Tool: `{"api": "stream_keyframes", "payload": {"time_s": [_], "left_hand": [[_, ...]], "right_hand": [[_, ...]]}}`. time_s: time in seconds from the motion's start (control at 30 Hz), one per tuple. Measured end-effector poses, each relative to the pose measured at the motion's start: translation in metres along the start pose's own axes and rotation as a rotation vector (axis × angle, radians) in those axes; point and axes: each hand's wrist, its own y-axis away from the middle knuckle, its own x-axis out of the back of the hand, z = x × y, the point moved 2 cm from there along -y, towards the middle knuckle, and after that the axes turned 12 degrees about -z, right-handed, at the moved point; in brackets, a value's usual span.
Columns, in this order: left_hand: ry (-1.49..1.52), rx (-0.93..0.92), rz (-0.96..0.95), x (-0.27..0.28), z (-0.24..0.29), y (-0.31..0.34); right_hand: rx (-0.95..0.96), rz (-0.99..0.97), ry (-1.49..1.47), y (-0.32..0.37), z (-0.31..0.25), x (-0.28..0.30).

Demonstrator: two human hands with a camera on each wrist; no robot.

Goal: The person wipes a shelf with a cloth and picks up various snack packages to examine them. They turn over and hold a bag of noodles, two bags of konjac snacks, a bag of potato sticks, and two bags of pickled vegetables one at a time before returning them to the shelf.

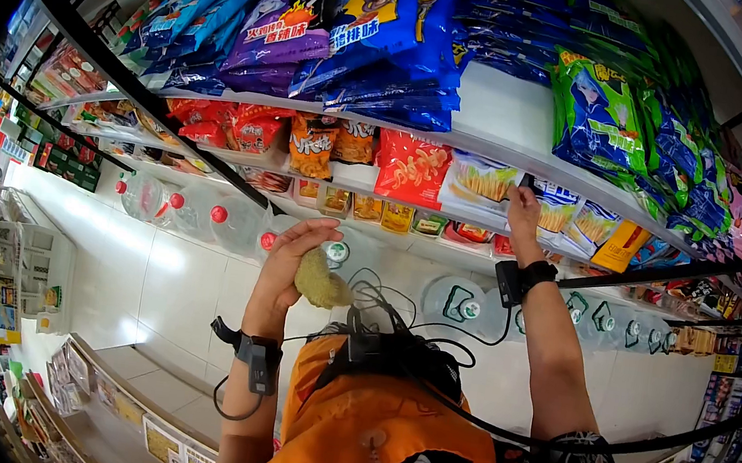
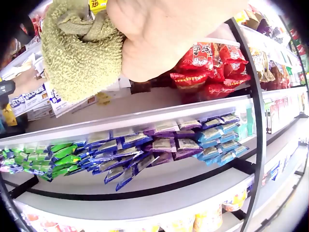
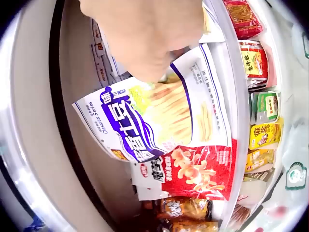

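My right hand (image 1: 525, 218), reaching to the lower shelf, pinches the edge of a white snack bag (image 1: 478, 186) printed with potato sticks. In the right wrist view that potato-stick bag slants across the shelf, its top corner under the fingers, overlapping a red snack bag (image 3: 200, 171). The fingertips are partly hidden behind the hand itself. A green terry cloth (image 1: 319, 283) hangs, knotted or bunched, from my left hand (image 1: 286, 253), which is raised in front of the shelf, away from the bags. The cloth (image 2: 82, 58) also fills the upper left of the left wrist view.
Blue, purple and green snack bags (image 1: 384, 23) hang over the shelf above. Orange snack bags (image 1: 312, 144) stand left of the red one, more white bags (image 1: 592, 223) to the right. Large clear bottles (image 1: 196, 207) line the floor below. A black cable (image 1: 508, 329) runs to the right wrist.
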Motion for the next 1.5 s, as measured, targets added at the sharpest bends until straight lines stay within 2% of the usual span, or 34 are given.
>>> {"api": "stream_keyframes", "payload": {"time_s": [0.17,0.27,0.33,0.47,0.53,0.63,0.77,0.93,1.07,1.13,1.2,1.23,1.37,1.47,1.5], "left_hand": [[-0.003,0.004,-0.033,-0.010,-0.002,0.005],[-0.013,0.010,-0.051,-0.023,0.000,0.012],[-0.046,0.015,-0.079,-0.032,0.000,0.018],[-0.213,-0.006,-0.191,-0.062,0.006,0.039],[-0.236,-0.035,-0.213,-0.077,0.002,0.046],[-0.451,-0.079,-0.197,-0.073,-0.006,0.052],[-0.343,-0.045,-0.233,-0.071,-0.011,0.073],[-0.377,-0.036,-0.297,-0.106,-0.017,0.088],[-0.398,-0.186,-0.271,-0.138,-0.023,0.098],[-0.529,-0.242,-0.295,-0.139,-0.023,0.097],[-0.621,-0.344,-0.286,-0.141,-0.021,0.100],[-0.519,-0.326,-0.263,-0.141,-0.020,0.101],[-0.145,-0.284,-0.168,-0.137,-0.014,0.109],[0.056,-0.236,-0.144,-0.124,-0.014,0.102],[0.066,-0.251,-0.148,-0.123,-0.011,0.103]], "right_hand": [[-0.186,-0.127,-0.431,0.033,-0.083,0.020],[-0.263,-0.320,-0.535,0.049,-0.086,0.034],[-0.306,-0.456,-0.468,0.072,-0.093,0.043],[-0.408,-0.575,-0.306,0.125,-0.126,0.051],[-0.283,-0.588,-0.196,0.142,-0.142,0.059],[-0.093,-0.641,-0.061,0.158,-0.141,0.075],[0.047,-0.615,0.011,0.184,-0.167,0.077],[0.326,-0.512,0.357,0.221,-0.248,0.066],[0.770,-0.503,0.560,0.254,-0.291,0.032],[1.037,-0.483,0.618,0.265,-0.301,0.018],[1.084,-0.438,0.652,0.276,-0.301,0.008],[1.108,-0.416,0.669,0.279,-0.301,0.005],[1.042,-0.632,0.577,0.274,-0.306,0.008],[0.985,-0.627,0.541,0.262,-0.311,0.020],[0.944,-0.545,0.549,0.256,-0.313,0.025]]}}
